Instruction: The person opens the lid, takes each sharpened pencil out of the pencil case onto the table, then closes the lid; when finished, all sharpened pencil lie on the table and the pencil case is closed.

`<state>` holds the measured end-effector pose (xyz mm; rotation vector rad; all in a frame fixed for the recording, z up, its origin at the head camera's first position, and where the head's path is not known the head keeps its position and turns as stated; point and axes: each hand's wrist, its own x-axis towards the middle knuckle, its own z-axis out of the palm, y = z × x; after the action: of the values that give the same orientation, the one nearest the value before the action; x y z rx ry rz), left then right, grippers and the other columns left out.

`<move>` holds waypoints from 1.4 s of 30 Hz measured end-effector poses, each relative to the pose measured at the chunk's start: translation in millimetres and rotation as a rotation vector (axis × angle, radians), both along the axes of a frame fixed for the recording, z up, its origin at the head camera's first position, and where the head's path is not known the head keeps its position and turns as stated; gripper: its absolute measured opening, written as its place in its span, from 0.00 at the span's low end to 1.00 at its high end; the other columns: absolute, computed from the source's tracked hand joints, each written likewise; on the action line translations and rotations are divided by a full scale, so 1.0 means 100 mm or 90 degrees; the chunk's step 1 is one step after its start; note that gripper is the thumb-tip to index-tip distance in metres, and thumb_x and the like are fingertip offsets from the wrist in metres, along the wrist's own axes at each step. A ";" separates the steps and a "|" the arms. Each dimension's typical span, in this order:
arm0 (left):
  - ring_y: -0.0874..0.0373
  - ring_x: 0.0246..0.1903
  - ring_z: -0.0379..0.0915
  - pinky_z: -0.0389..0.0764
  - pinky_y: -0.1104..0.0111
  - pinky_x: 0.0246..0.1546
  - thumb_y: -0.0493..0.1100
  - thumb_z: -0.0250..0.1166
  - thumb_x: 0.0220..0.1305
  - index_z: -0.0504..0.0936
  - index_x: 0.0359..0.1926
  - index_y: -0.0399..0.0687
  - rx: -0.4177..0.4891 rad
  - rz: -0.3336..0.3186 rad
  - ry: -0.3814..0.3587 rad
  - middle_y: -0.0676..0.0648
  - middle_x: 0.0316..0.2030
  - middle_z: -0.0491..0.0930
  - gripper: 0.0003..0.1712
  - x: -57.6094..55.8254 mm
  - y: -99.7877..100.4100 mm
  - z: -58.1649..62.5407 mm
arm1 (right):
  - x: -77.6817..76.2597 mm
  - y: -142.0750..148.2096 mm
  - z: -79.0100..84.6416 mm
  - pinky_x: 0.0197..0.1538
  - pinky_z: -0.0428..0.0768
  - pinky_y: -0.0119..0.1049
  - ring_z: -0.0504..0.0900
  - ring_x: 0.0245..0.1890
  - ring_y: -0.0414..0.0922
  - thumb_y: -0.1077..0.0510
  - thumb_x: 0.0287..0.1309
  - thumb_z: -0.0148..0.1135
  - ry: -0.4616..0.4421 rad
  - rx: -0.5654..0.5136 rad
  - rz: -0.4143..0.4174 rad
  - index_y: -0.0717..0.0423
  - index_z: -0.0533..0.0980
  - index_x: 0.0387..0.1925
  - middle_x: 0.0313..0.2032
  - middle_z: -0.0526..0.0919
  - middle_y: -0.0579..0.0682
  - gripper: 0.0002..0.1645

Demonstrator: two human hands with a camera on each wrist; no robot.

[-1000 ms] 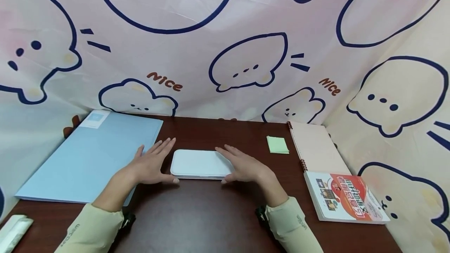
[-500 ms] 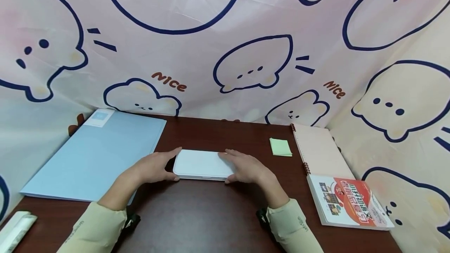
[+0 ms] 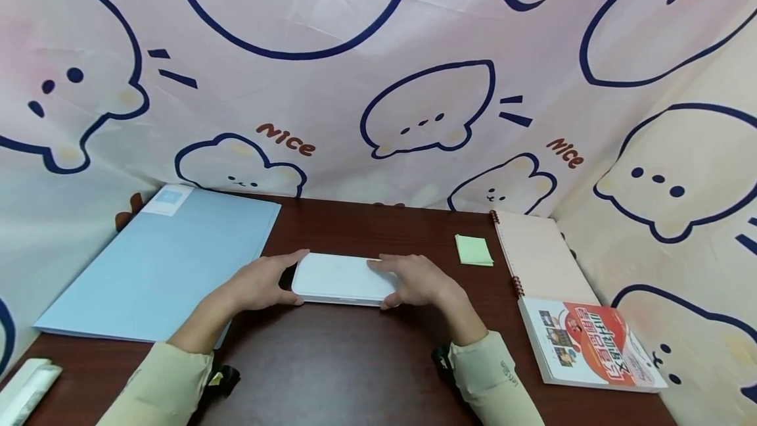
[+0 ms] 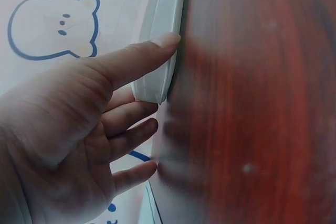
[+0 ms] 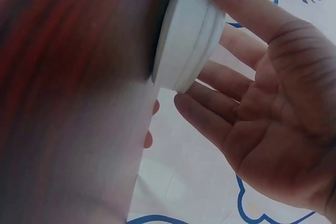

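1. The folder (image 3: pixel 165 268), pale blue, takes up the far left corner of the table (image 3: pixel 331 373) and much of its left edge. The left hand (image 3: pixel 260 281) reaches past its right side, the forearm crossing over that side.
2. The packet (image 3: pixel 29 390) lies nearer along the left edge, partly out of view.
3. Green notes (image 3: pixel 474 250) lie toward the far edge, between box and notebook.
4. The notebook (image 3: pixel 544 255) runs down from the far right corner, coil on its left. At its near end is the book (image 3: pixel 591 344), along the right edge.
5. A printed cloth (image 3: pixel 331 104) rises behind the far edge and along the 2 side edges.
6. The white box (image 3: pixel 340 278) is mid-table, flat, long side facing the person, between the 2 hands. I cannot tell whether its whole underside touches the table.
7. The left hand grips the box's left end: thumb on the near side, upper fingers around the end, the lower ones loosely bent past it.
8. The right hand (image 3: pixel 420 281) holds the right end, thumb at the near corner, fingers spread over the top and behind.
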<state>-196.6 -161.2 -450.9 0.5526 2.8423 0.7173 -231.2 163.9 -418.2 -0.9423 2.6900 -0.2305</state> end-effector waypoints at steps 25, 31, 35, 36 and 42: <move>0.38 0.63 0.73 0.75 0.45 0.60 0.53 0.79 0.53 0.53 0.80 0.43 0.002 0.016 -0.037 0.35 0.67 0.74 0.62 -0.02 0.04 0.04 | -0.41 0.20 0.17 0.66 0.73 0.48 0.76 0.61 0.39 0.40 0.60 0.69 -0.225 -0.096 0.006 0.33 0.73 0.69 0.66 0.78 0.40 0.36; 0.36 0.67 0.69 0.73 0.44 0.62 0.53 0.79 0.53 0.54 0.79 0.39 0.002 0.024 -0.038 0.34 0.69 0.71 0.61 -0.04 0.05 0.02 | -0.53 0.24 0.24 0.68 0.72 0.51 0.78 0.61 0.47 0.49 0.74 0.54 -0.301 -0.182 0.059 0.48 0.73 0.70 0.63 0.81 0.47 0.27; 0.36 0.68 0.68 0.71 0.43 0.63 0.51 0.79 0.53 0.52 0.79 0.39 0.011 0.022 -0.034 0.35 0.71 0.69 0.62 -0.05 0.03 0.00 | -0.59 0.26 0.25 0.62 0.79 0.50 0.82 0.56 0.50 0.50 0.77 0.50 -0.297 -0.259 0.028 0.52 0.76 0.67 0.61 0.83 0.52 0.24; 0.36 0.68 0.68 0.71 0.43 0.63 0.51 0.79 0.53 0.52 0.79 0.40 0.011 0.021 -0.032 0.35 0.71 0.69 0.62 -0.05 0.02 0.00 | -0.61 0.27 0.24 0.59 0.81 0.51 0.83 0.55 0.51 0.50 0.77 0.51 -0.297 -0.280 0.015 0.52 0.76 0.66 0.60 0.83 0.53 0.23; 0.36 0.67 0.69 0.72 0.42 0.63 0.52 0.79 0.53 0.54 0.79 0.41 0.005 0.033 -0.029 0.36 0.70 0.70 0.61 -0.04 0.00 -0.02 | -0.71 0.24 0.11 0.52 0.84 0.51 0.85 0.53 0.49 0.50 0.77 0.52 -0.307 -0.382 -0.041 0.43 0.77 0.66 0.60 0.83 0.50 0.21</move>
<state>-200.5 -161.3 -453.1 0.4580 2.8221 0.7402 -302.3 187.4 -407.0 -0.8028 2.2221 -1.1632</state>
